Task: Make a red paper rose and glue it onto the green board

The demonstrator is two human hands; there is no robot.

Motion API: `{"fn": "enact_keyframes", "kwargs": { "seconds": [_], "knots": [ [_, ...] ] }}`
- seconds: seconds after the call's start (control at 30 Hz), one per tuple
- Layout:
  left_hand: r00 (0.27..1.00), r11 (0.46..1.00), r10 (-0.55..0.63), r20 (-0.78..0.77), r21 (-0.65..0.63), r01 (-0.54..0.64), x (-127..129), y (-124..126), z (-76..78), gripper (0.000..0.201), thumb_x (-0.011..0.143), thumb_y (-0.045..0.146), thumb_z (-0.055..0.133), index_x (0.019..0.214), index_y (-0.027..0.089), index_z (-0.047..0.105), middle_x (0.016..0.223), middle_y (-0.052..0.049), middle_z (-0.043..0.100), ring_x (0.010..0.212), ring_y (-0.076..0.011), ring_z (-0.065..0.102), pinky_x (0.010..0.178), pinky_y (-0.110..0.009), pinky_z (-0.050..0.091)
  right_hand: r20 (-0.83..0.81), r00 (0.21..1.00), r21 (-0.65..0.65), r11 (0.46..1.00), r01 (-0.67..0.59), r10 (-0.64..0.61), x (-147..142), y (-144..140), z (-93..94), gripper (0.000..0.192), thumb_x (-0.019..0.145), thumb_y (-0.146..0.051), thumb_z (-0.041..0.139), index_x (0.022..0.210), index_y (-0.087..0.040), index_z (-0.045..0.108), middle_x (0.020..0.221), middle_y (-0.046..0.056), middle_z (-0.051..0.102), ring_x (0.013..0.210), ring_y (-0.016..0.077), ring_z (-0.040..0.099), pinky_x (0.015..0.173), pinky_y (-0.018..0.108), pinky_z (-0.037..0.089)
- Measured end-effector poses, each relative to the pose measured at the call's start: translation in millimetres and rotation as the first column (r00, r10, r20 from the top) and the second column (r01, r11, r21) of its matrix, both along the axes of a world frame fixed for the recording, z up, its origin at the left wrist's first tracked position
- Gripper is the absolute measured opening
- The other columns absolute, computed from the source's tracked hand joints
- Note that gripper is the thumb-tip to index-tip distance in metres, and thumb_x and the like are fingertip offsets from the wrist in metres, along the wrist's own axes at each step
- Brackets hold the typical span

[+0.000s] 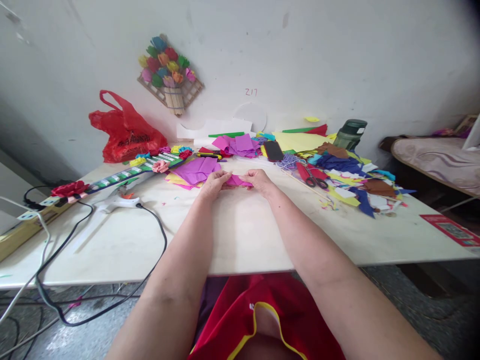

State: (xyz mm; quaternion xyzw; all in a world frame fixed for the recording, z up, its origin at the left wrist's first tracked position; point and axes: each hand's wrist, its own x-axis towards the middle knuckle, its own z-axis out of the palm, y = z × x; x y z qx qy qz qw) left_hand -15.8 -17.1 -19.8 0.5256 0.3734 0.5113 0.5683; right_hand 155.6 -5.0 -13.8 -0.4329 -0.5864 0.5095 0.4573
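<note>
Both my hands are in front of me over the table, with a piece of magenta paper (235, 181) stretched between them. My left hand (216, 183) pinches its left end between thumb and fingers. Its right end is pinched in my right hand (258, 180). A stack of purple paper (197, 169), with yellow and pink sheets under it, lies just beyond and left of my left hand. Dark-handled scissors (315, 181) rest on the table to the right of my right hand. My curled fingers hide part of the paper's ends.
Paper scraps (348, 170) pile up at the right, near a green bottle (350, 134). A phone (273, 151) lies at the back. At left are a glue gun (120, 201) with a black cord, a red bag (127, 132) and a paper rose (70, 189).
</note>
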Motion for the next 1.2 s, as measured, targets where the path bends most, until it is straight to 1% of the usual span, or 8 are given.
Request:
{"fn": "enact_keyframes", "kwargs": {
  "seconds": [0.4, 0.6, 0.67, 0.73, 0.8, 0.87, 0.97, 1.2],
  "knots": [
    [0.99, 0.991, 0.112, -0.084, -0.064, -0.117, 0.7, 3.0, -2.3, 0.027, 0.072, 0.036, 0.071, 0.067, 0.015, 0.054, 0.052, -0.001, 0.061, 0.055, -0.019, 0.066, 0.057, -0.029, 0.053, 0.018, 1.0, 0.031, 0.999, -0.014, 0.014, -4.1, -3.9, 1.8, 0.029, 0.061, -0.028, 0.08, 0.053, -0.013, 0.056, 0.041, 0.0, 0.056, 0.035, 0.0061, 0.046, 0.038, 0.018, 0.038],
    [0.99, 0.985, 0.136, -0.024, -0.108, -0.138, 0.5, 3.8, -0.9, 0.034, 0.076, 0.047, 0.064, 0.072, 0.014, 0.059, 0.055, -0.006, 0.063, 0.059, -0.0223, 0.068, 0.057, -0.031, 0.054, 0.029, 1.0, 0.027, 1.0, 0.007, -0.008, -4.3, -1.4, -0.3, 0.031, 0.063, -0.029, 0.079, 0.052, -0.013, 0.054, 0.041, -0.001, 0.056, 0.034, 0.0059, 0.047, 0.037, 0.017, 0.037],
    [0.992, 0.986, 0.129, -0.003, -0.11, -0.129, 0.0, 3.4, -0.1, 0.03, 0.075, 0.043, 0.064, 0.074, 0.013, 0.06, 0.056, -0.007, 0.065, 0.06, -0.0228, 0.068, 0.059, -0.032, 0.055, 0.031, 1.0, 0.031, 1.0, 0.007, -0.008, -4.5, -1.0, -0.8, 0.031, 0.064, -0.029, 0.079, 0.052, -0.013, 0.054, 0.042, -0.001, 0.057, 0.034, 0.0061, 0.047, 0.037, 0.016, 0.038],
    [0.995, 0.99, 0.096, 0.021, -0.107, -0.093, -0.5, 2.4, 0.9, 0.02, 0.072, 0.032, 0.066, 0.075, 0.013, 0.061, 0.059, -0.007, 0.066, 0.062, -0.0231, 0.069, 0.061, -0.033, 0.056, 0.03, 1.0, 0.033, 0.999, 0.006, -0.007, -4.8, -1.5, -0.4, 0.031, 0.065, -0.029, 0.078, 0.053, -0.013, 0.055, 0.042, -0.001, 0.057, 0.035, 0.0062, 0.048, 0.037, 0.016, 0.039],
    [0.997, 0.992, 0.056, 0.05, -0.112, -0.05, -1.0, 1.5, 1.8, 0.011, 0.068, 0.021, 0.063, 0.074, 0.012, 0.06, 0.061, -0.008, 0.067, 0.064, -0.0236, 0.069, 0.064, -0.034, 0.056, 0.03, 1.0, 0.031, 0.999, 0.01, -0.011, -5.0, -2.7, 1.1, 0.031, 0.066, -0.029, 0.078, 0.053, -0.013, 0.054, 0.043, 0.0, 0.058, 0.035, 0.006, 0.047, 0.037, 0.017, 0.039],
    [0.997, 0.992, 0.038, 0.067, -0.123, -0.029, -1.5, 1.1, 2.0, 0.007, 0.064, 0.015, 0.06, 0.07, 0.012, 0.059, 0.061, -0.008, 0.068, 0.068, -0.0243, 0.07, 0.066, -0.035, 0.057, 0.03, 0.999, 0.025, 1.0, 0.014, -0.015, -5.0, -4.1, 2.9, 0.031, 0.067, -0.028, 0.077, 0.053, -0.013, 0.054, 0.043, 0.0, 0.058, 0.034, 0.0056, 0.047, 0.037, 0.016, 0.039],
    [0.998, 0.992, 0.031, 0.062, -0.126, -0.023, -2.0, 1.5, 1.3, 0.007, 0.062, 0.013, 0.06, 0.068, 0.012, 0.058, 0.062, -0.009, 0.068, 0.07, -0.0246, 0.07, 0.068, -0.035, 0.057, 0.026, 1.0, 0.019, 1.0, 0.012, -0.012, -4.5, -5.0, 4.1, 0.03, 0.067, -0.028, 0.077, 0.053, -0.013, 0.055, 0.043, 0.0, 0.059, 0.035, 0.0055, 0.047, 0.038, 0.016, 0.04],
    [0.998, 0.992, 0.026, 0.054, -0.122, -0.019, -2.5, 2.6, 0.5, 0.011, 0.067, 0.018, 0.061, 0.073, 0.01, 0.062, 0.064, -0.011, 0.069, 0.069, -0.0236, 0.07, 0.069, -0.036, 0.057, 0.017, 1.0, 0.028, 1.0, 0.009, -0.009, -3.0, -1.4, 0.5, 0.028, 0.068, -0.027, 0.076, 0.055, -0.013, 0.056, 0.044, 0.0, 0.059, 0.035, 0.0055, 0.047, 0.038, 0.016, 0.04]
  ]
}}
